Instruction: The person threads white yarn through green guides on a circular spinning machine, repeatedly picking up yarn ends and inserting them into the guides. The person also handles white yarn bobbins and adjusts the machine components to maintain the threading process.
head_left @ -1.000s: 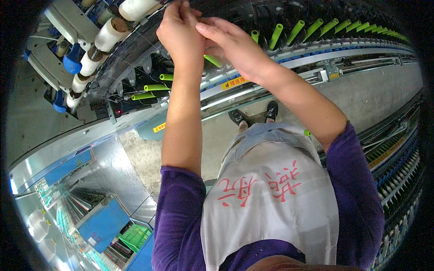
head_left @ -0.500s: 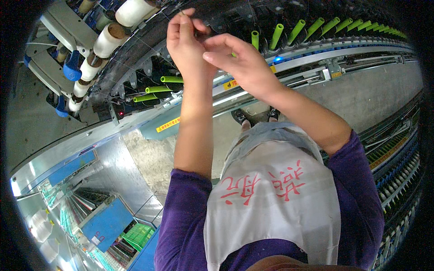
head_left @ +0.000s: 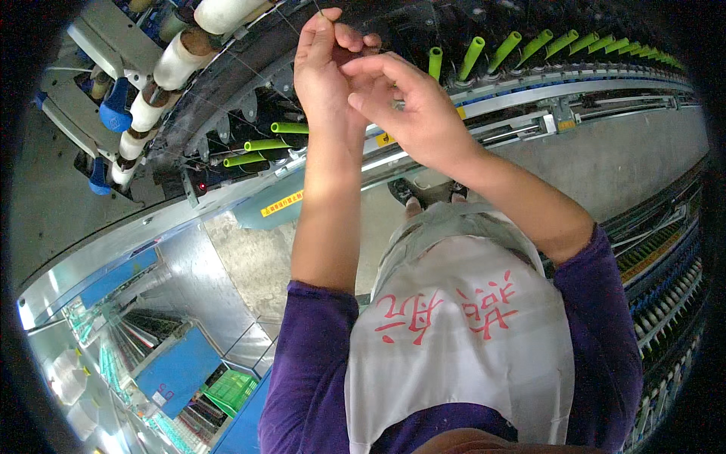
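Note:
Near the top of the view, my left hand (head_left: 324,72) is raised, thumb and forefinger pinched on what looks like a fine thread (head_left: 319,10) running up from their tips. Its other fingers are loosely curled. Just right of it, my right hand (head_left: 412,106) has thumb and forefinger apart, with the fingertips overlapping the left palm and wrist. I see nothing held there, though part of the palm is hidden. Behind both hands runs a row of bright green tubes (head_left: 505,51) on a dark spinning machine.
White bobbins (head_left: 178,60) with blue handles (head_left: 116,113) beside them line the upper left. A metal rail (head_left: 514,125) curves along the machine front. Another machine (head_left: 665,303) stands on the right. At lower left are blue panels (head_left: 178,371) and a green basket (head_left: 231,391).
Both hands have shifted slightly to the right. The left hand's loose fingers show more spread from its pinch. The machine parts look the same.

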A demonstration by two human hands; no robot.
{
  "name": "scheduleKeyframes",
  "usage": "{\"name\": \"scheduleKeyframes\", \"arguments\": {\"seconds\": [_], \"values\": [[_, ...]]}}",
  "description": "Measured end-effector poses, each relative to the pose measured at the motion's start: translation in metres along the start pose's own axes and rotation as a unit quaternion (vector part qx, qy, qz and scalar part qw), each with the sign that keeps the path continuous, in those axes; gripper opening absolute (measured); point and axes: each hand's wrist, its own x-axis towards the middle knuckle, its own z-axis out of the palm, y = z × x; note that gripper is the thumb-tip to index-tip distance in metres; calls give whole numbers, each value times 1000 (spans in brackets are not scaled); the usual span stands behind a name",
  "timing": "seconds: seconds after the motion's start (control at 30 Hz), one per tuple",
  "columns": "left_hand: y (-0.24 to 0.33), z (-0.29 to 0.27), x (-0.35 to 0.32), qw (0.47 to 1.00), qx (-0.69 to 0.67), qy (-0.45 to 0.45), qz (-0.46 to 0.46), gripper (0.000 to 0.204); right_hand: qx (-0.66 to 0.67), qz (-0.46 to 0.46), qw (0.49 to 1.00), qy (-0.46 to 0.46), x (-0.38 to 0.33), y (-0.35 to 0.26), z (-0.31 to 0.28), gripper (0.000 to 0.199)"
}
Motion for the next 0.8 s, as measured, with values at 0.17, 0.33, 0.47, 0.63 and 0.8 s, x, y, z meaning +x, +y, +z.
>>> {"name": "scheduleKeyframes", "arguments": {"seconds": [0.17, 0.33, 0.47, 0.63, 0.8], "values": [[10, 3, -4, 961, 252, 38, 106, 16, 100, 56, 993, 29, 6, 6, -7, 19], [26, 11, -12, 894, 414, 23, 173, 17, 104, 24, 983, 151, 35, 13, -12, 23], [40, 3, -39, 891, 426, -31, 155, 17, 162, -38, 972, 163, 71, 17, 3, 26], [73, -40, -113, 928, 372, -11, -8, 15, 111, -55, 957, 262, 101, 30, 33, 23], [124, -80, -204, 902, 408, 79, -115, 13, 25, -89, 930, 357, 116, 40, 45, 24]]}}
